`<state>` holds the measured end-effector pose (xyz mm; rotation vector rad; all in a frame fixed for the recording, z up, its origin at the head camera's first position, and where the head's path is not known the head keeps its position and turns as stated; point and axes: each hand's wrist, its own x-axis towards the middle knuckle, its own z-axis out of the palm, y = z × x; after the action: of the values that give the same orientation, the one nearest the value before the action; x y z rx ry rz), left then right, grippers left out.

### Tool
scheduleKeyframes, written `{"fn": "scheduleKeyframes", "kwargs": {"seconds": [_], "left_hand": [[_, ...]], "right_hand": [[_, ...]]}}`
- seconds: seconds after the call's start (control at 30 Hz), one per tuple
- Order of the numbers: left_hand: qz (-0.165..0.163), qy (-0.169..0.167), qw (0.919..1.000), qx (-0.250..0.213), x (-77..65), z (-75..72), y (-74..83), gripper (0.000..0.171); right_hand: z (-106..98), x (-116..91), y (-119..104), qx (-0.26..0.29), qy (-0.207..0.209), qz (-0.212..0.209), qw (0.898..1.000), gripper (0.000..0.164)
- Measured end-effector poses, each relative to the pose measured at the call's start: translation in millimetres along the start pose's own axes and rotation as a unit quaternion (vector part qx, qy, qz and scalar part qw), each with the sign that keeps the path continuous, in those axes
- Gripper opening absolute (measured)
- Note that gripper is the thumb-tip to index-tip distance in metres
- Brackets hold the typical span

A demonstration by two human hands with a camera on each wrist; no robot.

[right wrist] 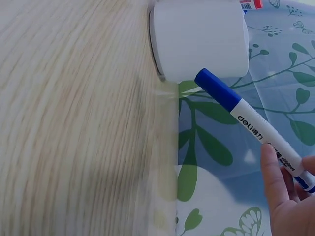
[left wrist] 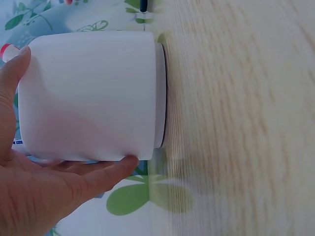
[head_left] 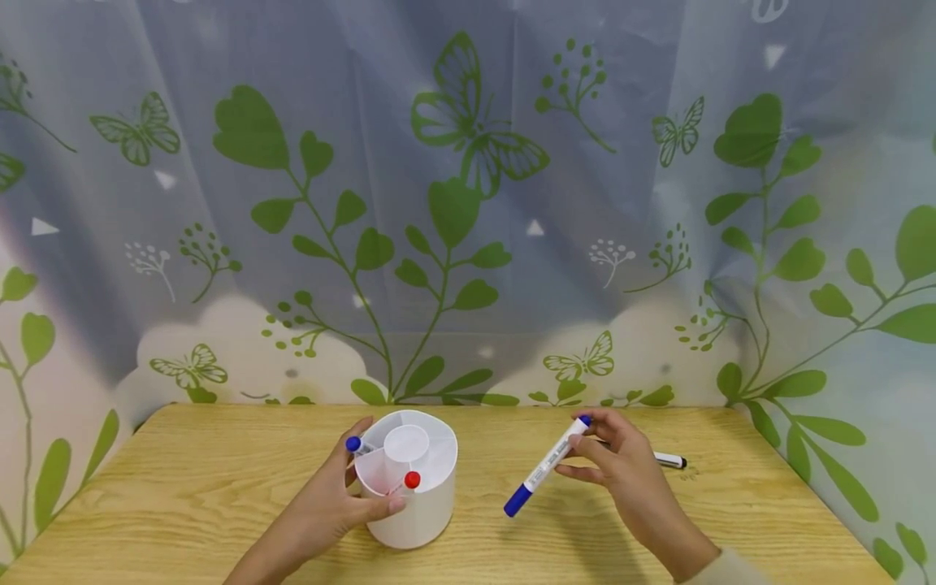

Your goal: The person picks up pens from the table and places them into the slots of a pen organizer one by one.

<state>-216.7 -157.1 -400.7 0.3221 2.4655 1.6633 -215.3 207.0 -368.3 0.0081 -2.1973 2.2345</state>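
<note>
A round white pen holder [head_left: 420, 520] with several compartments stands upright on the table. My left hand [head_left: 322, 508] grips its left side, thumb across the front and fingers behind. Inside lean a blue-ended marker [head_left: 354, 444] at the left and a red-ended marker [head_left: 413, 480] at the front. To the right of the holder, my right hand [head_left: 621, 471] pinches a white whiteboard marker with a blue cap [head_left: 548, 465] near its upper end. That marker tilts above the table, cap pointing down and left towards the holder. Lettering shows along its barrel [right wrist: 253, 125] in the right wrist view.
A white marker with a black end [head_left: 670, 461] lies on the wooden table [head_left: 241, 455] behind my right hand, which partly hides it. A curtain [head_left: 468, 325] printed with green leaves and butterflies hangs along the table's back edge and sides.
</note>
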Motion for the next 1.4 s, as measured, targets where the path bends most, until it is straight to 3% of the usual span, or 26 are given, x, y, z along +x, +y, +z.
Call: {"fn": "scheduleKeyframes", "kwargs": {"seconds": [0.97, 1.4], "left_hand": [[0.001, -0.013, 0.9997, -0.020, 0.8, -6.8, 1.6, 0.103], [0.017, -0.021, 0.9993, -0.026, 0.8, -5.8, -1.0, 0.107]], "right_hand": [[38.9, 3.3, -28.0, 0.054, -0.018, -0.026, 0.998, 0.040], [61.6, 7.8, -30.4, 0.088, -0.018, -0.068, 0.994, 0.024]]}}
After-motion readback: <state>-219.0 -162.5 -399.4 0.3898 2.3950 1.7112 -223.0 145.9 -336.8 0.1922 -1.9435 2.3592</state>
